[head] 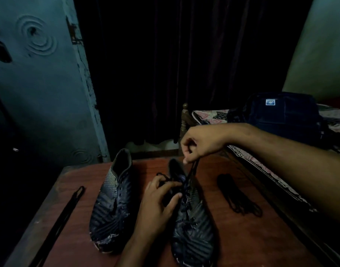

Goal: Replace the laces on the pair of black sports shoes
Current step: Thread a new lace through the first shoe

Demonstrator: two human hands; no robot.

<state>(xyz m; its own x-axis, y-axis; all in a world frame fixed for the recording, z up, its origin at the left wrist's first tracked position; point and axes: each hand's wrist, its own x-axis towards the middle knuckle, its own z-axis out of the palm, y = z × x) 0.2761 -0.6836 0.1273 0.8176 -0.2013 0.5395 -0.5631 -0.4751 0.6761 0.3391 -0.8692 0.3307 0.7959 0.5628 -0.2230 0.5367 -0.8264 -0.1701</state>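
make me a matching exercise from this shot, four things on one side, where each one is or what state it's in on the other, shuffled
1. left shoe
2. right shoe
3. folded lace
4. loose lace bundle

a. near the table's right edge
b. lace pulled up by the right hand
c. no lace in its eyelets
d. along the table's left edge

Pairs: 1-c, 2-b, 3-d, 4-a

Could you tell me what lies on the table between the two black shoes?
In the head view, the left hand and its forearm lie between the left shoe and the right shoe, fingers gripping the right shoe.
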